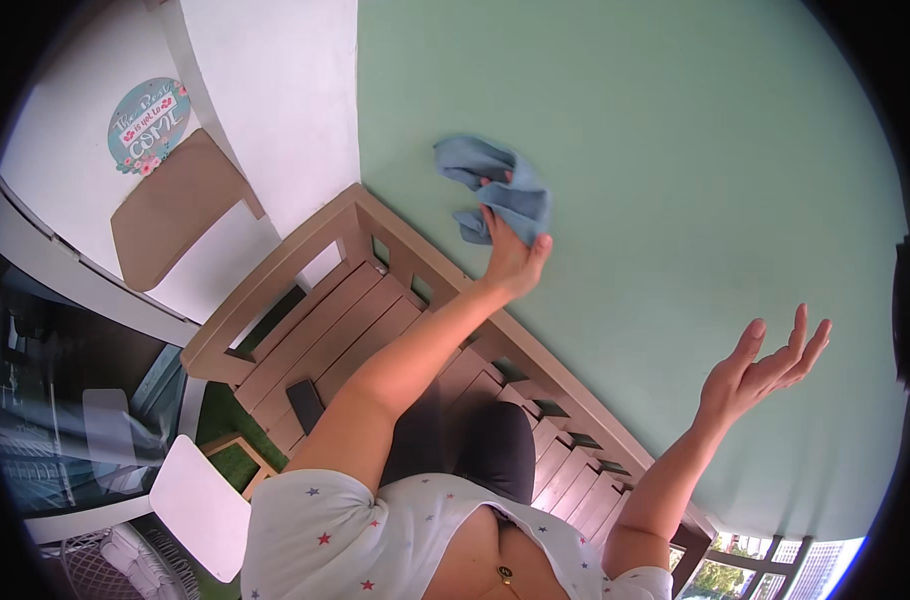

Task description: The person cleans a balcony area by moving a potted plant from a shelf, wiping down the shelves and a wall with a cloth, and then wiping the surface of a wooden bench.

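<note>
Head cam was tilted pretty hard, so everything looked rotated, but the main bits were easy to read. Left hand (513,258) was up against the pale green wall (655,180), fingers closed around a crumpled blue cloth (497,188) and pressing it to the paint; the cloth sat bunched above the knuckles, with one loose corner sticking out to the left. Right hand (760,367) was well apart from it, lifted off the wall with nothing in it, fingers spread wide and slightly curled, palm turned toward the camera. Just under the left forearm ran a wooden slatted bench (315,320), its backrest set along the foot of the green wall, and a small dark flat rectangle (305,404) lay on the seat slats; couldn't tell what that was. Past the bench, the wall switched to white, and a round teal sign with flowers (149,124) hung there above a tan panel (175,208). A white chair (200,505) stood near the bench's end, on what looked like green turf. The wearer's white top had little coloured stars on it.
</note>
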A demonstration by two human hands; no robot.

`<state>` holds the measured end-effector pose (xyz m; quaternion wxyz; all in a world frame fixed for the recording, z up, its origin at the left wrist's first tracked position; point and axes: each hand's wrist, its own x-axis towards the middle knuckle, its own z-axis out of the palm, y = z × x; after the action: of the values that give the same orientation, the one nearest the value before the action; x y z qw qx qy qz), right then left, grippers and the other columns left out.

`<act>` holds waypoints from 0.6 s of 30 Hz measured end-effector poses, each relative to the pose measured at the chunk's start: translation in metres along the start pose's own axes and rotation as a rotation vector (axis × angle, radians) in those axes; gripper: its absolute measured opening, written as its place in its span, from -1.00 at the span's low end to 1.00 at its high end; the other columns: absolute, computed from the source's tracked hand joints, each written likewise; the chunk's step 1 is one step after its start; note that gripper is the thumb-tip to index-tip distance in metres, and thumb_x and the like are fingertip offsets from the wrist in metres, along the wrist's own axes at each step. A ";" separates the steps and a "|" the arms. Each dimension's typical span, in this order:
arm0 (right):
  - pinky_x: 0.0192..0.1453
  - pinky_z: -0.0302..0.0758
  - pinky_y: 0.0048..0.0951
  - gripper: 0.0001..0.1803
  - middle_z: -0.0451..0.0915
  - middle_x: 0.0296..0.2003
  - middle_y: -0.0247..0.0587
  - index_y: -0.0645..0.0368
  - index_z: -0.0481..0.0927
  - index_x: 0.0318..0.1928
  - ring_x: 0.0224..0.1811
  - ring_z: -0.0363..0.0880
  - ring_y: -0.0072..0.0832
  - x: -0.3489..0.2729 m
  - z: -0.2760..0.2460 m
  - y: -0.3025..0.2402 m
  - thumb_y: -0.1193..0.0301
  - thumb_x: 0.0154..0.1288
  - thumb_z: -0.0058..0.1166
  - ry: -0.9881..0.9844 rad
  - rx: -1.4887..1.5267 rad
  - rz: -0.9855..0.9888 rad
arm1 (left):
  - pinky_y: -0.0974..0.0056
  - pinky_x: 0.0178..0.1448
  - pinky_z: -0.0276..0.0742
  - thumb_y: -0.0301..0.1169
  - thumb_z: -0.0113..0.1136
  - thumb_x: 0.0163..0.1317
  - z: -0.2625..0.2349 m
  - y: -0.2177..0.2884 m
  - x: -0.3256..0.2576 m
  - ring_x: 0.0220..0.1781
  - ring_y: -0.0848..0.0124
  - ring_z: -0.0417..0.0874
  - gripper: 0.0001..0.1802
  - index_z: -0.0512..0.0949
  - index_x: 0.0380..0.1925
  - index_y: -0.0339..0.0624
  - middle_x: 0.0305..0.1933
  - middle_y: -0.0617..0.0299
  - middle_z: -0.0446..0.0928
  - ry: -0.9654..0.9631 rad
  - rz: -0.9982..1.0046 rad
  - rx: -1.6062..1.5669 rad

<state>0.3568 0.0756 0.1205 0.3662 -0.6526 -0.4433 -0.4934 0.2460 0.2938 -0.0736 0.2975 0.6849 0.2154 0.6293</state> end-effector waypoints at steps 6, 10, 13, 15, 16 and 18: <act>0.48 -0.23 0.02 -0.27 -0.07 0.45 -0.04 0.08 0.12 0.42 0.51 -0.16 -0.14 -0.004 0.060 0.063 -0.13 0.43 -0.36 0.151 -0.382 -0.125 | -0.13 0.49 -0.31 -0.02 -0.30 0.42 -0.026 -0.049 0.064 0.50 -0.17 -0.16 -0.32 0.07 0.37 -0.27 0.47 -0.24 -0.09 0.149 -0.179 0.159; 0.49 -0.21 -0.02 -0.26 -0.11 0.47 -0.05 0.05 0.08 0.43 0.52 -0.18 -0.15 -0.003 0.069 0.051 -0.12 0.43 -0.34 0.177 -0.378 -0.136 | 0.03 0.25 0.25 -0.05 -0.33 0.47 -0.112 -0.170 0.108 0.14 -0.14 0.42 -0.37 0.41 0.03 -0.51 0.06 -0.34 0.44 0.789 -0.180 0.387; 0.50 -0.19 -0.04 -0.27 -0.12 0.47 -0.05 0.05 0.07 0.44 0.52 -0.17 -0.16 -0.003 0.074 0.053 -0.10 0.42 -0.31 0.189 -0.392 -0.157 | 0.04 0.13 0.31 -0.06 -0.30 0.47 -0.104 -0.187 0.075 0.02 -0.11 0.48 -0.40 0.46 -0.11 -0.50 -0.09 -0.32 0.48 0.829 -0.533 0.153; 0.49 -0.19 -0.04 -0.27 -0.13 0.47 -0.04 0.06 0.07 0.44 0.52 -0.17 -0.16 -0.005 0.078 0.052 -0.10 0.43 -0.31 0.173 -0.409 -0.148 | 0.04 0.05 0.36 -0.07 -0.27 0.46 -0.091 -0.177 0.049 -0.06 -0.09 0.52 -0.41 0.49 -0.21 -0.49 -0.18 -0.31 0.51 0.711 -0.637 0.023; 0.49 -0.19 -0.04 -0.27 -0.13 0.47 -0.04 0.06 0.07 0.44 0.52 -0.17 -0.16 -0.005 0.079 0.052 -0.10 0.43 -0.31 0.168 -0.402 -0.151 | 0.04 0.01 0.38 -0.07 -0.26 0.46 -0.086 -0.167 0.040 -0.10 -0.07 0.54 -0.41 0.50 -0.26 -0.49 -0.23 -0.30 0.52 0.642 -0.663 -0.002; 0.50 -0.23 -0.05 -0.28 -0.12 0.47 -0.03 0.09 0.08 0.43 0.53 -0.21 -0.17 -0.006 0.076 0.056 -0.10 0.45 -0.37 0.167 -0.404 -0.148 | 0.05 -0.07 0.43 -0.08 -0.24 0.46 -0.078 -0.143 0.025 -0.17 -0.05 0.58 -0.40 0.53 -0.36 -0.48 -0.32 -0.29 0.55 0.486 -0.704 0.018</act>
<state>0.4326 0.1247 0.0942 0.2263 -0.6355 -0.3503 -0.6498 0.1828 0.4261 -0.1500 0.4289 0.4039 0.5055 0.6303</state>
